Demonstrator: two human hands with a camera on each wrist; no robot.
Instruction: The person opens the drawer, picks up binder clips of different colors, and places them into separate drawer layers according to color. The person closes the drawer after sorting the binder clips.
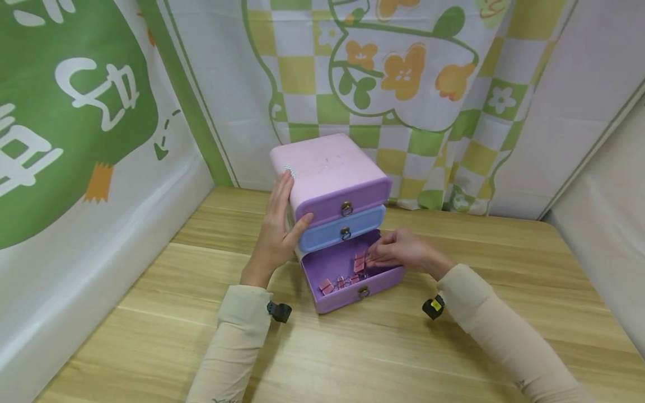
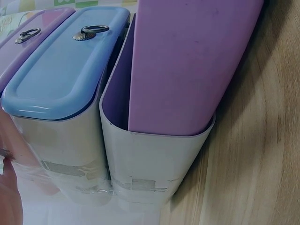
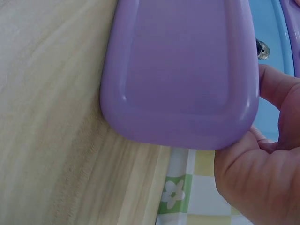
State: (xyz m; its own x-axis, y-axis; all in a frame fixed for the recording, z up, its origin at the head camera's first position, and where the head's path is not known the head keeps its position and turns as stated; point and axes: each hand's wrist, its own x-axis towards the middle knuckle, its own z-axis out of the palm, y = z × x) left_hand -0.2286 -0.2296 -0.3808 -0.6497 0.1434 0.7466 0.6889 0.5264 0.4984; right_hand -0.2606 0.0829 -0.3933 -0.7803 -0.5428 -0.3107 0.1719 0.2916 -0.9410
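A small chest of drawers (image 1: pixel 330 168) has a pink top and purple and blue drawer fronts. Its bottom purple drawer (image 1: pixel 314 268) is pulled out, and several pink binder clips (image 1: pixel 326 287) lie inside. My left hand (image 1: pixel 276 238) rests against the chest's left side with straight fingers, its thumb near the front edge. Over the open drawer, my right hand (image 1: pixel 403 250) pinches a pink binder clip (image 1: pixel 359 262) by its wire end. In the right wrist view the drawer front (image 3: pixel 180 70) hides that clip and the fingertips.
The chest stands on a wooden table (image 1: pixel 353 358) near its back edge. A checkered, flower-printed curtain (image 1: pixel 302 73) hangs behind it. The blue middle drawer (image 2: pixel 65 65) and the purple top drawer (image 1: pixel 347 201) are closed, each with a metal ring pull.
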